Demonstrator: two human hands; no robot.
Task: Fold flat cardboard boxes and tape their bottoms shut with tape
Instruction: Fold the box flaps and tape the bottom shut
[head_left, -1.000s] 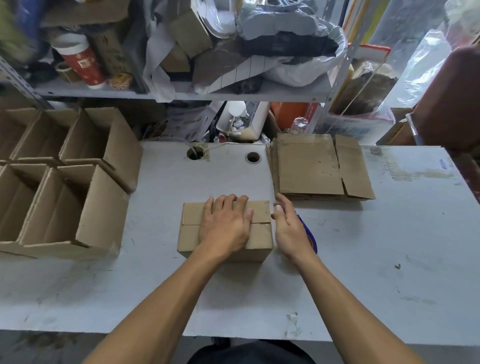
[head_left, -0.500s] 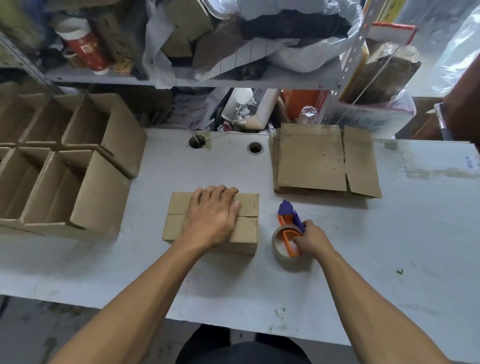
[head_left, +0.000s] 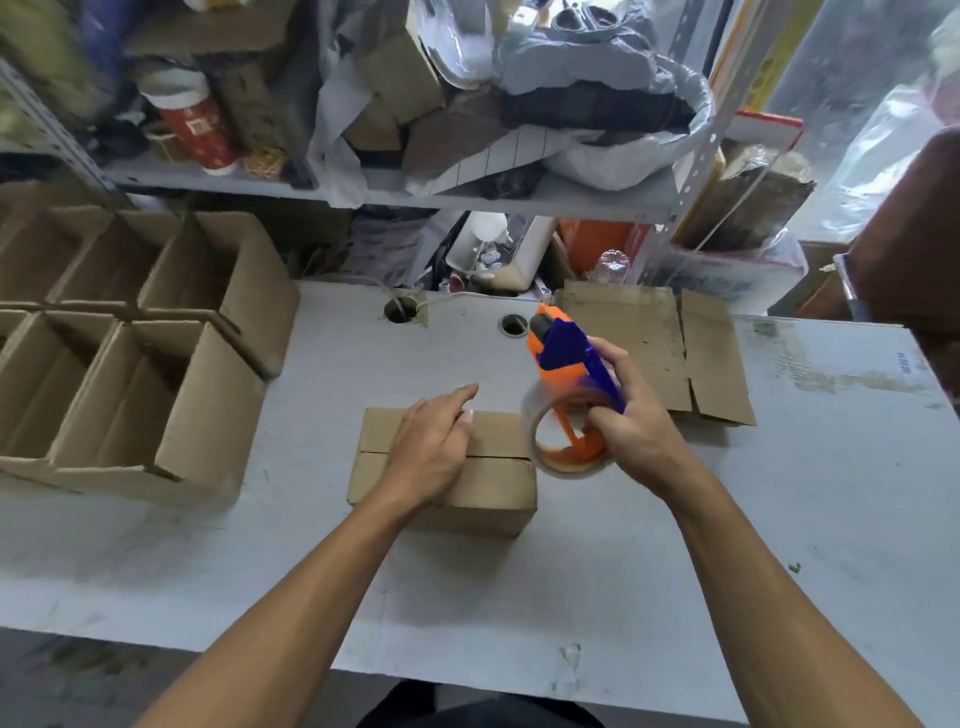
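A small brown cardboard box (head_left: 493, 486) stands upside down in the middle of the table, its two bottom flaps meeting in a seam. My left hand (head_left: 431, 447) presses flat on those flaps with straight fingers. My right hand (head_left: 631, 428) grips an orange and purple tape dispenser (head_left: 569, 364) with a clear tape roll, held in the air above the box's right end. A stack of flat cardboard boxes (head_left: 654, 343) lies at the back right of the table.
Several folded open boxes (head_left: 156, 374) stand in rows at the table's left. The grey table (head_left: 779, 519) has two cable holes near its back edge. A cluttered shelf (head_left: 415, 192) rises behind it. A brown chair back shows at the far right.
My right hand has lifted the tape dispenser off the table and raised it above the box's right end. My left hand stays pressing on the flaps.
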